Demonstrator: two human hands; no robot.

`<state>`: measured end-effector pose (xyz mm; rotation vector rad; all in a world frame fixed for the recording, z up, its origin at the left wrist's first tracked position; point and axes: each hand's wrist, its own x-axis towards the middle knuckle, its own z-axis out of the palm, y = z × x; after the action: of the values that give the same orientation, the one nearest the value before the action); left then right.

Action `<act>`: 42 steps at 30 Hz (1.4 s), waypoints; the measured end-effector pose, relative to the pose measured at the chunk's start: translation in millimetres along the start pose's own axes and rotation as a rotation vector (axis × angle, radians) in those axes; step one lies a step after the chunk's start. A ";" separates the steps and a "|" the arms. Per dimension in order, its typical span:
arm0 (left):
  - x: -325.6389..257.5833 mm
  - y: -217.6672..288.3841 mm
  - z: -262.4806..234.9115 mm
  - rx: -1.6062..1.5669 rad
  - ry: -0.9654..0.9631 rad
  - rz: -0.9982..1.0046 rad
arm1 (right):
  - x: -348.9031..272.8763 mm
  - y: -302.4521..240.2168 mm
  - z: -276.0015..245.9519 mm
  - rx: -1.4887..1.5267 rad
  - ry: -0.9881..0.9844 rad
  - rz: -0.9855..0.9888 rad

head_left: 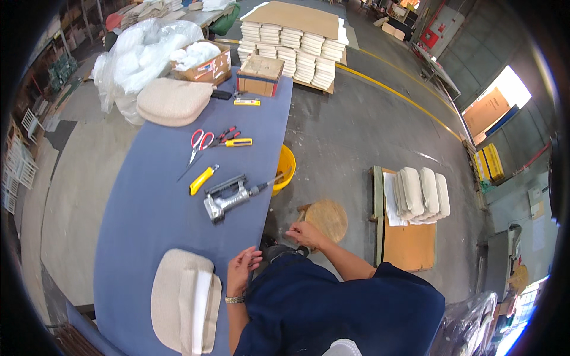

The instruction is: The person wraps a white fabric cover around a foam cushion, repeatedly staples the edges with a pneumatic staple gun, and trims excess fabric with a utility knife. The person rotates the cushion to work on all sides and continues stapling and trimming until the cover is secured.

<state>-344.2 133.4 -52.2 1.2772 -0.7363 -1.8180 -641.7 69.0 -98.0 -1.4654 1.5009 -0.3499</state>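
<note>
standing apart in the head view, the left hand (242, 272) lies loosely open at the surface's (142, 202) right edge, beside the beige cushion (174, 302) at its near end, and the right hand (306, 234) curls near the stool (328, 221), contents unclear, while a careless brush against the staple gun (230, 203) near that edge could send it over.
</note>
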 end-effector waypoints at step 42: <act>-74.8 -33.7 -17.7 0.238 1.289 0.065 | 238.6 -136.5 -17.5 0.325 -0.238 -0.373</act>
<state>-322.1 214.3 -48.3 2.1308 -0.2233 -0.5487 -525.7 -180.7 -87.1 -1.4598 0.9297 -0.5915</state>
